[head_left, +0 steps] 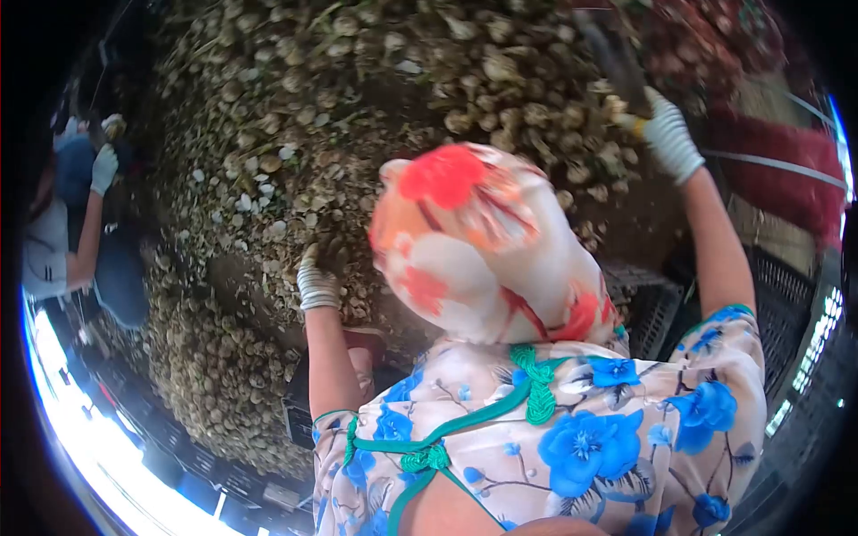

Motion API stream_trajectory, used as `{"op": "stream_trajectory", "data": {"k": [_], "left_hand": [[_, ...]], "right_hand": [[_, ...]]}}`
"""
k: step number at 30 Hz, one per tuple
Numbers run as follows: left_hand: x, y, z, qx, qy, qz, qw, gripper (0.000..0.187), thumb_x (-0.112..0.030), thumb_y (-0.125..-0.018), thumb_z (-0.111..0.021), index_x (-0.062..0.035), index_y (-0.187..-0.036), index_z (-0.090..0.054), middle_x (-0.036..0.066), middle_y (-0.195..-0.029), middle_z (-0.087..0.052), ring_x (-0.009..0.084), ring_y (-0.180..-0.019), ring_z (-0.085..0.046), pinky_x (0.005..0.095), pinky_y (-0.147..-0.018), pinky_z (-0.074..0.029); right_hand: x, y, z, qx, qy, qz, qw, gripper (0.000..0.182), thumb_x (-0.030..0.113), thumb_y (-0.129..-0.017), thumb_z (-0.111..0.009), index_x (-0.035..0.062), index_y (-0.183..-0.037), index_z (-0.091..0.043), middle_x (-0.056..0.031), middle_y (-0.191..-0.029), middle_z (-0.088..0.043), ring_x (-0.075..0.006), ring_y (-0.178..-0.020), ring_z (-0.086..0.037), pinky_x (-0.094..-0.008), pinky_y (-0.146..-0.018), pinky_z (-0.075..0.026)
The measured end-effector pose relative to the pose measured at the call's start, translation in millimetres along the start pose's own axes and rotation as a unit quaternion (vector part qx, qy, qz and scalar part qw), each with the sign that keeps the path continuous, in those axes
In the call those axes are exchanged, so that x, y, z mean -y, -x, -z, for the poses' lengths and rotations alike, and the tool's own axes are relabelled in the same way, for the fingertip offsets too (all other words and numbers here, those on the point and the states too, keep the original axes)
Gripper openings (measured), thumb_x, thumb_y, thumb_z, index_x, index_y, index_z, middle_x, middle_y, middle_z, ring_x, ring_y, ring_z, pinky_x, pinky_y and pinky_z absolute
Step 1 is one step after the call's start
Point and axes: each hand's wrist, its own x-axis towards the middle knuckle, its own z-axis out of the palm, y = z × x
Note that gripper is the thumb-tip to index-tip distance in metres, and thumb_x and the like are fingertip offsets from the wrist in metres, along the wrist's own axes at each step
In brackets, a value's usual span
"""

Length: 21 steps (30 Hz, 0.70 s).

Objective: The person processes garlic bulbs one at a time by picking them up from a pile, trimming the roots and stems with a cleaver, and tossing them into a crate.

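Note:
My right hand (pixel 672 141), in a white glove, is closed round a long dark tool (pixel 612 49) with a yellow part beside the fingers; motion blurs the tool. It is at the upper right, over heaped garlic bulbs (pixel 527 103). My left hand (pixel 317 279), in a white glove with dirty fingers, is low over loose garlic skins and scraps (pixel 277 201). Its fingers blend into the scraps, so their grip cannot be made out. Between the two hands, a red-and-white patterned head cloth (pixel 483 241) hides part of the heap.
Another person's gloved hand (pixel 105 168) is at the far left. More garlic (pixel 214 375) lies at the lower left. Dark plastic crates (pixel 778 313) and a dark red sack (pixel 778 170) are on the right. Blue-flowered clothing (pixel 585 447) fills the lower part.

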Motion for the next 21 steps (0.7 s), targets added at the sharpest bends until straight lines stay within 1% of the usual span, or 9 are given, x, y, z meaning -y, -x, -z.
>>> {"op": "stream_trajectory", "data": {"k": [1, 2, 4, 8, 10, 15, 16, 18, 21], "left_hand": [[1.3, -15.3, 19.6, 0.027, -0.028, 0.014, 0.999, 0.020, -0.020, -0.083, -0.045, -0.0109, -0.099, -0.053, 0.009, -0.097, -0.058, 0.0257, -0.089, -0.053, 0.0401, -0.071, -0.047], [1.6, -4.9, 9.7, 0.011, -0.018, 0.008, 1.000, 0.022, -0.022, -0.083, -0.045, -0.0106, -0.100, -0.054, 0.008, -0.097, -0.058, 0.0244, -0.090, -0.053, 0.0404, -0.072, -0.047], [4.0, 4.6, 0.4, 0.004, -0.005, 0.024, 1.000, 0.024, -0.024, -0.082, -0.045, -0.0102, -0.100, -0.054, 0.007, -0.101, -0.057, 0.0232, -0.091, -0.052, 0.0403, -0.073, -0.046], [14.6, 14.2, -8.3, 0.051, -0.042, -0.009, 0.998, 0.029, -0.026, -0.081, -0.047, -0.0072, -0.101, -0.054, 0.011, -0.105, -0.054, 0.0279, -0.096, -0.051, 0.0451, -0.082, -0.043], [12.7, 16.1, -17.0, 0.046, -0.038, 0.020, 0.998, 0.029, -0.025, -0.080, -0.047, -0.0053, -0.102, -0.053, 0.012, -0.106, -0.054, 0.0296, -0.098, -0.050, 0.0461, -0.085, -0.041], [12.9, 33.4, -40.0, 0.094, -0.068, -0.007, 0.993, 0.029, -0.023, -0.080, -0.049, -0.0054, -0.102, -0.054, 0.011, -0.104, -0.055, 0.0275, -0.095, -0.052, 0.0424, -0.083, -0.043], [12.1, 38.8, -43.2, 0.102, -0.079, -0.009, 0.992, 0.028, -0.023, -0.079, -0.050, -0.0055, -0.101, -0.054, 0.011, -0.104, -0.056, 0.0272, -0.094, -0.053, 0.0422, -0.082, -0.043], [10.2, 43.9, -44.6, 0.119, -0.066, -0.008, 0.991, 0.027, -0.021, -0.079, -0.051, -0.0056, -0.101, -0.054, 0.010, -0.103, -0.056, 0.0269, -0.092, -0.054, 0.0414, -0.082, -0.043], [8.0, 49.8, -38.7, 0.136, -0.053, 0.019, 0.989, 0.029, -0.020, -0.079, -0.050, -0.0057, -0.104, -0.052, 0.010, -0.105, -0.055, 0.0252, -0.096, -0.052, 0.0396, -0.085, -0.042]], "right_hand": [[17.3, 28.5, 26.8, -0.009, -0.077, -0.083, 0.994, 0.039, 0.011, -0.069, -0.066, 0.0026, -0.104, -0.051, 0.0000, -0.087, -0.057, -0.0079, -0.077, -0.050, -0.0230, -0.068, -0.043], [-17.1, 44.1, 58.2, -0.024, -0.026, -0.118, 0.992, 0.042, 0.017, -0.067, -0.068, 0.0037, -0.104, -0.051, -0.0011, -0.088, -0.057, -0.0081, -0.075, -0.052, -0.0231, -0.063, -0.044], [-19.9, 93.1, 89.6, -0.035, -0.063, -0.192, 0.979, 0.045, 0.021, -0.064, -0.068, 0.0045, -0.102, -0.052, -0.0038, -0.080, -0.059, -0.0106, -0.064, -0.055, -0.0249, -0.051, -0.045], [-32.2, 173.9, 113.9, 0.055, -0.211, -0.308, 0.926, 0.034, 0.020, -0.066, -0.064, 0.0022, -0.093, -0.055, -0.0062, -0.071, -0.058, -0.0134, -0.058, -0.055, -0.0232, -0.048, -0.044], [-43.2, 205.3, 108.8, 0.082, -0.254, -0.351, 0.898, 0.025, 0.016, -0.065, -0.063, 0.0022, -0.086, -0.057, -0.0075, -0.068, -0.058, -0.0157, -0.056, -0.055, -0.0259, -0.045, -0.046], [-66.0, 250.4, 77.3, 0.159, -0.191, -0.448, 0.859, 0.037, 0.003, -0.062, -0.068, 0.0017, -0.096, -0.054, -0.0078, -0.072, -0.059, -0.0167, -0.057, -0.057, -0.0278, -0.048, -0.048], [-66.8, 253.7, 76.9, 0.219, -0.173, -0.457, 0.844, 0.050, 0.012, -0.061, -0.072, -0.0002, -0.104, -0.051, -0.0108, -0.086, -0.059, -0.0192, -0.077, -0.056, -0.0330, -0.068, -0.048], [-63.8, 249.3, 74.0, 0.235, -0.130, -0.473, 0.839, 0.047, 0.013, -0.064, -0.070, 0.0012, -0.105, -0.049, -0.0104, -0.083, -0.058, -0.0190, -0.069, -0.057, -0.0326, -0.058, -0.049], [-88.2, 241.5, 45.7, 0.127, -0.275, -0.446, 0.842, 0.044, 0.013, -0.069, -0.064, 0.0028, -0.106, -0.043, -0.0088, -0.076, -0.055, -0.0184, -0.052, -0.054, -0.0306, -0.039, -0.045]]}}
